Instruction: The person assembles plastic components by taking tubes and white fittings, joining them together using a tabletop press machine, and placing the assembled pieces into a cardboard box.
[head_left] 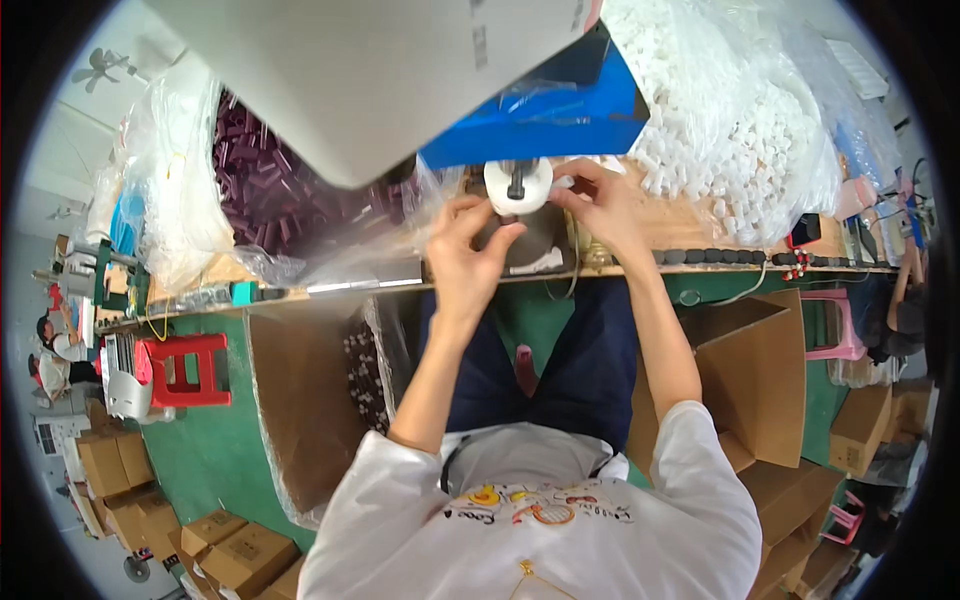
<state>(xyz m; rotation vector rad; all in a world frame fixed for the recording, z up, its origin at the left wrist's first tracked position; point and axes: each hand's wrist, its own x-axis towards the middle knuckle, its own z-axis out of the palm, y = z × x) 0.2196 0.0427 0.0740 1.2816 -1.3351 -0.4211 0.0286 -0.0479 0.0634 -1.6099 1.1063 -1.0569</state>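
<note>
At the bench edge, my left hand [468, 258] is closed in a pinch just under the round white head [517, 205] of a machine. A small dark purple piece [509, 220] shows between its thumb and fingertips. To the right of the head, my right hand [603, 208] pinches a small white cap-like piece [564, 183]. On the white head sits a black fitting [516, 182]. Purple pieces [265, 185] lie heaped in clear plastic on the left, and white pieces [760, 150] are piled in plastic on the right.
Overhead juts a large pale machine housing [360, 80], with a blue box [560, 125] behind the white head. Below the bench edge, cardboard boxes stand at left [310, 400] and right [750, 370] of my legs. A red stool [188, 370] is farther left; other people are at both sides.
</note>
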